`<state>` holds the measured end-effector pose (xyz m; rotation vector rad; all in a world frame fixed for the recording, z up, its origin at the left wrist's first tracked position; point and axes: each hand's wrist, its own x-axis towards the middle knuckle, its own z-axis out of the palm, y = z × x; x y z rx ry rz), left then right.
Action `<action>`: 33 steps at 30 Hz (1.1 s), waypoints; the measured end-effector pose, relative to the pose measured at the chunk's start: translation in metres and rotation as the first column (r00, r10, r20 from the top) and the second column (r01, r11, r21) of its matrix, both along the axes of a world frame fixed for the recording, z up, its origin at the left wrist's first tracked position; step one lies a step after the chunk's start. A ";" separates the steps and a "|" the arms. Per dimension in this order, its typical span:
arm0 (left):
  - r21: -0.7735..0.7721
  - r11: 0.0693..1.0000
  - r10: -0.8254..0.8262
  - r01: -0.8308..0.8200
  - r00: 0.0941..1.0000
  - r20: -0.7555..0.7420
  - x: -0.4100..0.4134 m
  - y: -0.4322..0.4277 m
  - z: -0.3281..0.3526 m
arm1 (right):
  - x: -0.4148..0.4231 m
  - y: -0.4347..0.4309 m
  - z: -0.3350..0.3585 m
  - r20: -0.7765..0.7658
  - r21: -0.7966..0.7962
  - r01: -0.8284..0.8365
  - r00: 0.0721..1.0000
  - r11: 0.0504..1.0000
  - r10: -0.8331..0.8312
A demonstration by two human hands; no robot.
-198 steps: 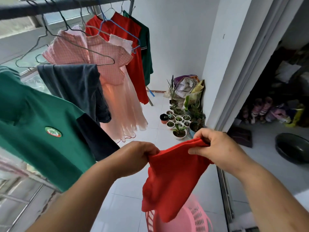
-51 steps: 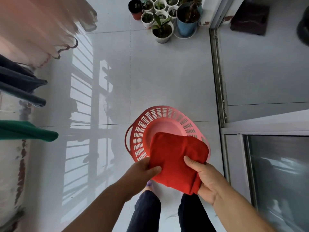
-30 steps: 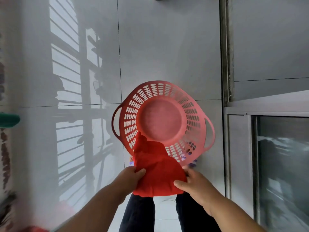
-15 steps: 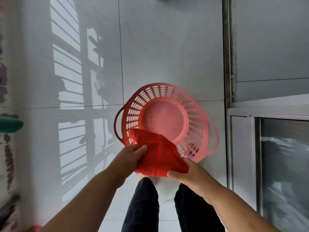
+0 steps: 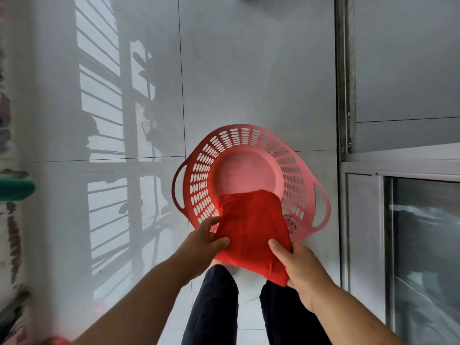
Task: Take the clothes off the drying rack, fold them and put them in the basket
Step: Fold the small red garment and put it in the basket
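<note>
Cloth [image 5: 251,225], red, folded into a rough pad, is being held over the near rim of the basket [image 5: 245,135]; its far edge is reaching above the basket's bottom. Touching the rim or not, cannot tell. Thumb on top, the left hand [image 5: 200,245] is pinching the cloth's left edge; the right hand [image 5: 298,265] is gripping the near right corner, thumb on top too. Basket is standing on the floor [image 5: 249,70].

Step in hand, by my judging: laying the fold down inside. Doing it well is meaning carrying both hands forward past the near rim, lowering level so the layers are not sliding apart, and letting go both sides together low over the bottom. Risks: hem catching on the rim; fold springing open if dropped from height.

Well left of the basket, a green garment [image 5: 15,190] is showing.
</note>
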<state>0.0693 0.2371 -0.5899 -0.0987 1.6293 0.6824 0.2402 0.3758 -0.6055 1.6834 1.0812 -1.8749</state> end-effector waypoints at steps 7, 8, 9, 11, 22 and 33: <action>-0.113 0.990 -0.079 0.078 0.997 -0.002 0.019 -0.015 -0.010 | 0.024 -0.013 -0.007 0.108 -0.125 -0.008 0.994 0.992 0.022; -0.113 0.990 -0.074 0.081 0.996 0.058 0.020 -0.016 -0.009 | 0.027 -0.015 -0.008 0.123 -0.106 -0.034 0.991 0.994 0.047; -0.105 0.991 -0.069 0.083 0.989 0.132 0.020 -0.018 -0.008 | 0.029 -0.017 -0.008 0.131 -0.087 -0.064 0.989 0.994 0.075; -0.084 0.991 -0.085 0.106 0.969 0.231 0.022 -0.021 -0.006 | 0.033 -0.020 -0.007 0.131 -0.062 -0.095 0.986 0.994 0.103; -0.037 0.992 -0.119 0.119 0.993 0.009 0.025 -0.017 -0.011 | 0.019 -0.019 0.013 0.134 0.220 -0.131 0.986 0.967 0.103; -0.277 0.916 -0.322 0.289 0.943 -0.079 0.038 -0.019 -0.027 | 0.023 -0.032 0.012 0.173 0.155 -0.313 0.942 0.937 0.286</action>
